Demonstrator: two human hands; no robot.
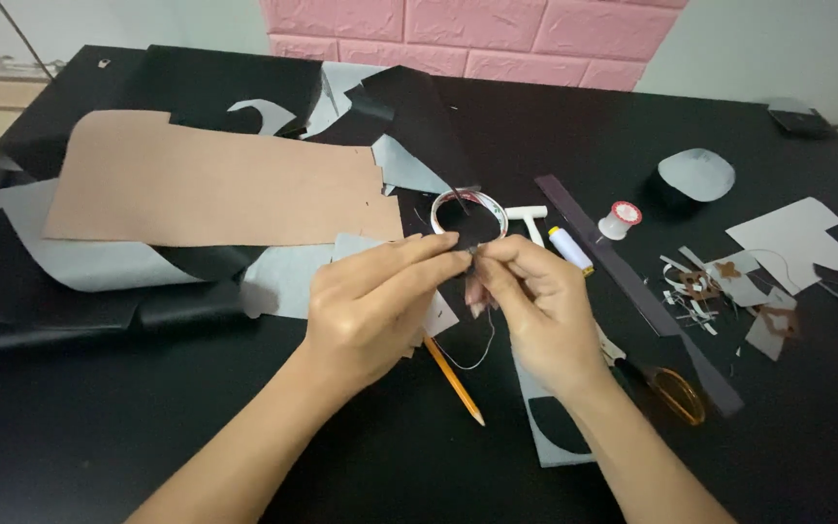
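My left hand point(372, 309) and my right hand point(535, 303) meet at the fingertips over the middle of a black table point(147, 437). Between them they pinch a small black piece point(465, 254), and a thin dark thread point(482, 351) hangs down from it in a loop. Whether a needle sits in the fingers I cannot tell. Just beyond the fingertips lies a white roll of tape point(468, 214). An orange pencil point(454, 379) lies under my hands, pointing toward me.
A large tan sheet point(215, 184) and black and grey sheets point(60, 262) cover the left. To the right lie a white thread spool point(568, 246), a red-rimmed spool point(621, 219), a long dark strip point(632, 291), orange-handled scissors point(666, 386) and several scraps point(729, 291).
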